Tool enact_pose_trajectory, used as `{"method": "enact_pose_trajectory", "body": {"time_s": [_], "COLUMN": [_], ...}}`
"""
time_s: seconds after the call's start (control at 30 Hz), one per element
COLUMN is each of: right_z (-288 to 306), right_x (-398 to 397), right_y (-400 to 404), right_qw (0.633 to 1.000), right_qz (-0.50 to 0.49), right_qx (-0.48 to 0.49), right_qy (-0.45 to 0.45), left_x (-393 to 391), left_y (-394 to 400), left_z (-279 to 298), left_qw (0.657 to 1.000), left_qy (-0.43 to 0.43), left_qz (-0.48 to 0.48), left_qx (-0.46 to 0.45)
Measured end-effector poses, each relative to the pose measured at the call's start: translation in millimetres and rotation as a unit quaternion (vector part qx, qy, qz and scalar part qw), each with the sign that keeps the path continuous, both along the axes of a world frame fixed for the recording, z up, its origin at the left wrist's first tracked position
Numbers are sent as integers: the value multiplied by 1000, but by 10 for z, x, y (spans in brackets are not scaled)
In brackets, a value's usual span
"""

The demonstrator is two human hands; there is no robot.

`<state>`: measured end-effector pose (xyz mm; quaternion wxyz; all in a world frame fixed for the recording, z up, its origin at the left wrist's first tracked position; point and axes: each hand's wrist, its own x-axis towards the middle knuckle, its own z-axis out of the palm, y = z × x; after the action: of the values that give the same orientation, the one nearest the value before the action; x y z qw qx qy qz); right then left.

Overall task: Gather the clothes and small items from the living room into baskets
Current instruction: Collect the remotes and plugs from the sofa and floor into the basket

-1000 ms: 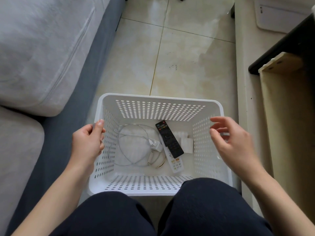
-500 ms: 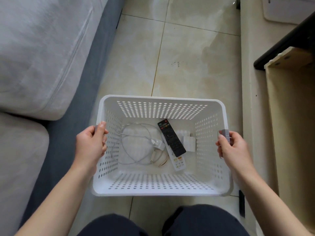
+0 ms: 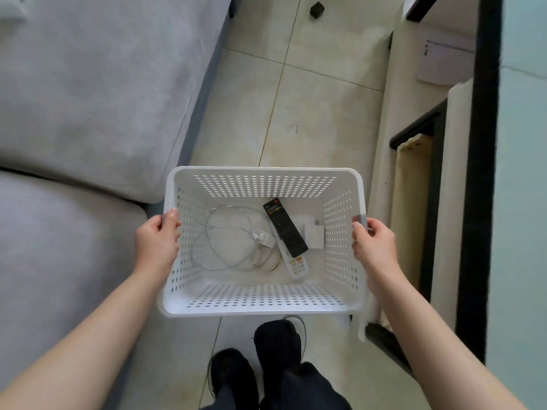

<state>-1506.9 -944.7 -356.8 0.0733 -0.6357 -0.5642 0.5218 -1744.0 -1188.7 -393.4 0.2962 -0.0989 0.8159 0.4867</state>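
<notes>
A: Grip? Left hand (image 3: 157, 247) and right hand (image 3: 373, 247) each curl round a side handle of the basket (image 3: 263, 306), probably to keep it level.

B: Contents? Black remote (image 3: 285, 227), cable (image 3: 228, 241) lie on its bottom; it's above floor (image 3: 310, 119), beside sofa (image 3: 88, 99).

a white perforated basket (image 3: 263, 303) is held level above the tiled floor, just beside the grey sofa. on the basket's bottom a black remote (image 3: 285, 231) is laid slantwise across a white remote (image 3: 297, 263). a coiled white cable with a plug (image 3: 228, 241) lies toward the basket's left wall, small white boxes (image 3: 313, 235) toward its right wall.
</notes>
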Motion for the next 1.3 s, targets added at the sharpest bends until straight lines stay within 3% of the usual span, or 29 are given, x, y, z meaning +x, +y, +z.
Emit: {"method": "enact_pose_trajectory", "body": {"time_s": [0.33,0.63,0.93,1.3], "right_z": [2127,3355,3699,3372], "right_x": [-146,-483,-1306,-3087], "right_y": [96,262,271,-222], "right_qw": [998,994,984,965], "right_qz": [42,84,170,262], "right_qx": [-16,-19,-14,-15], "right_qy": [34,65,57,5], "left_x": [142,72,-206,-1040], "left_y": [-80,-96,-381,-1171], "left_z": [1984,3200,3521,3312], "left_qw": [998,992,984,950], "left_qy": [20,65,52,46], "left_qz": [57,112,166,309], "left_qx": [6,14,31,-13]}}
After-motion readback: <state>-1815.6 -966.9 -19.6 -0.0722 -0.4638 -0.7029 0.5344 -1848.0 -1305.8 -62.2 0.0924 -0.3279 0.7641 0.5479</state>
